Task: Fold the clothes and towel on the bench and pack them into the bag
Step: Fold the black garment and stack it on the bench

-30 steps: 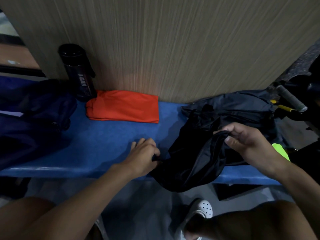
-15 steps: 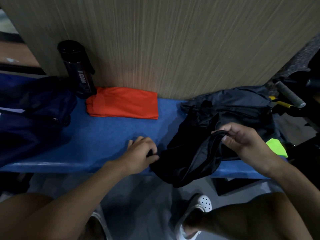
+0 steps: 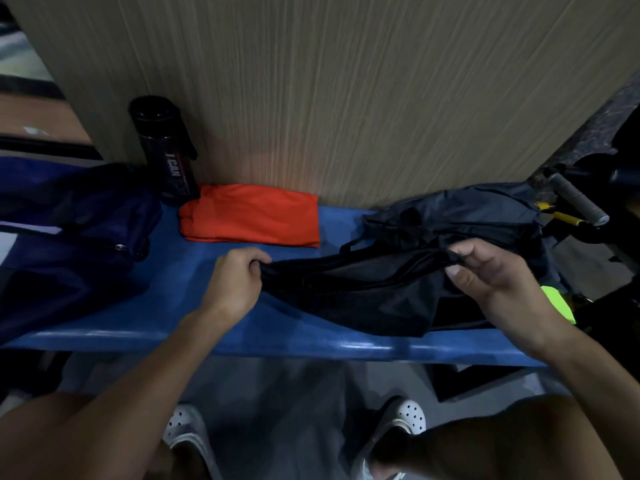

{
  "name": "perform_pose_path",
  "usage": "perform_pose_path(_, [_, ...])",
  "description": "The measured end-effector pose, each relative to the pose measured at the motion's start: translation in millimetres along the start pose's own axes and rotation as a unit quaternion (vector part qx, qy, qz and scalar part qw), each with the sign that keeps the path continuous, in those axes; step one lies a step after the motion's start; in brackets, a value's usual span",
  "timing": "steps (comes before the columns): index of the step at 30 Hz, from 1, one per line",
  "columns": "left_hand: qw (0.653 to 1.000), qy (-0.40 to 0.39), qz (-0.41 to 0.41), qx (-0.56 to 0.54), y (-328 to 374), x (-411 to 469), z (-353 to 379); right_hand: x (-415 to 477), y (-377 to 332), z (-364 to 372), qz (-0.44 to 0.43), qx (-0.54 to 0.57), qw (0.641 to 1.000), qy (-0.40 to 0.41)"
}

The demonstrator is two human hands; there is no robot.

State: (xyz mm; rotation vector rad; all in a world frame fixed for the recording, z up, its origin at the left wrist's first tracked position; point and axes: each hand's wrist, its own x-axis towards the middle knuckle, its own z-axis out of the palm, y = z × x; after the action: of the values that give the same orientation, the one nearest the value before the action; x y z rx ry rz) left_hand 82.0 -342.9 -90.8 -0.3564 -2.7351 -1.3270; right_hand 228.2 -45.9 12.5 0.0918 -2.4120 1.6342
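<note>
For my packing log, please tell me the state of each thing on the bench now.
black garment: unfolded, held stretched.
left hand: grips its left end.
right hand: pinches its right end.
orange garment: folded.
dark grey garment: crumpled, unfolded.
bottle: upright, capped.
navy bag: slumped; opening unclear.

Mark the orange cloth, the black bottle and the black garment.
orange cloth point(image 3: 249, 216), head view, middle of its top.
black bottle point(image 3: 165, 148), head view, side above the lettering.
black garment point(image 3: 363, 296), head view, its stretched middle.
</note>
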Motion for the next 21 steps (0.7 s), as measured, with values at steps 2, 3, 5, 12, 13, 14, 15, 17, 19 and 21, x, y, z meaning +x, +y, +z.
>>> perform_pose_path(2, [1.0, 0.001, -0.027, -0.013, -3.4, 2.9, -1.6, 1.9, -1.4, 3.6, 0.0, 0.002, 1.0, -0.009])
perform_pose_path(3, [0.999, 0.003, -0.035, -0.027, -4.7, 4.7, -2.3, 2.6, -0.7, 6.3, -0.003, -0.004, 1.0, -0.02])
perform_pose_path(5, [0.998, 0.006, -0.038, -0.056, -5.8, 7.5, -4.5, 5.5, 0.1, 15.6, -0.008, -0.014, 0.999, -0.041])
perform_pose_path(12, [0.994, 0.001, -0.011, -0.106, -4.8, 8.4, -10.6, 29.0, 1.7, 57.5, -0.03, -0.086, 0.991, -0.096])
perform_pose_path(13, [0.994, 0.0, -0.01, -0.107, -1.9, 7.3, -13.5, 34.1, 0.3, 64.5, -0.032, -0.092, 0.99, -0.103])
perform_pose_path(14, [0.994, -0.003, -0.004, -0.113, 1.8, 7.0, -16.7, 39.5, -1.0, 71.9, -0.039, -0.102, 0.988, -0.113])
perform_pose_path(15, [0.992, -0.009, 0.008, -0.122, 7.0, 7.3, -20.2, 45.1, -2.1, 79.4, -0.052, -0.121, 0.984, -0.123])
perform_pose_path(17, [0.985, -0.04, 0.052, -0.157, 16.7, 7.1, -27.8, 58.6, -2.1, 93.7, -0.084, -0.156, 0.976, -0.13])
perform_pose_path(19, [0.969, -0.087, 0.069, -0.223, 22.1, 6.4, -32.5, 74.9, 1.3, 107.0, -0.109, -0.186, 0.969, -0.116])
perform_pose_path(21, [0.954, -0.118, 0.043, -0.273, 24.0, 7.3, -35.6, 91.3, 6.9, 118.2, -0.133, -0.201, 0.965, -0.1])
